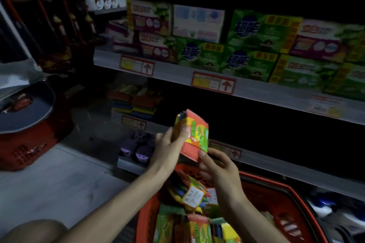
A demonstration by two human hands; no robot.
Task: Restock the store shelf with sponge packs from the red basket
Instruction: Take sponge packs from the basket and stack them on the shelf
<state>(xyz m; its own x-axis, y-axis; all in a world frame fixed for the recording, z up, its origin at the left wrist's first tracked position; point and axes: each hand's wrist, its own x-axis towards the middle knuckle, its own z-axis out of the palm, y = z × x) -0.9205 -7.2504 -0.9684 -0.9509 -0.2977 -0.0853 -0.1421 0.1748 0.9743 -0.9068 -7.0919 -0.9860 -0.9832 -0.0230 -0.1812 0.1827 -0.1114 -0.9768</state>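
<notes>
Two hands on one sponge pack (pixel 194 135), just below frame centre. Our left hand (pixel 169 150) grips its left edge, thumb lying on the front. Our right hand (pixel 219 165) pinches the bottom corner from 5 o'clock. We see the pack tilted, held in the air in front of the dark shelf (pixel 296 173) and above the red basket (pixel 276 189). The basket sits at 5 o'clock of the frame with more sponge packs (pixel 194 196) piled inside, one with its white label up. At 10 o'clock of the held pack, stacked sponges (pixel 136 102) lie on a lower shelf level. At 1 o'clock, green and purple boxes (pixel 252 49) fill the upper level, with red price tags (pixel 213 83) on its edge. At 9 o'clock of the frame, a second red basket (pixel 29 144) stands on the floor with a dark round pan (pixel 27 108) on top.
</notes>
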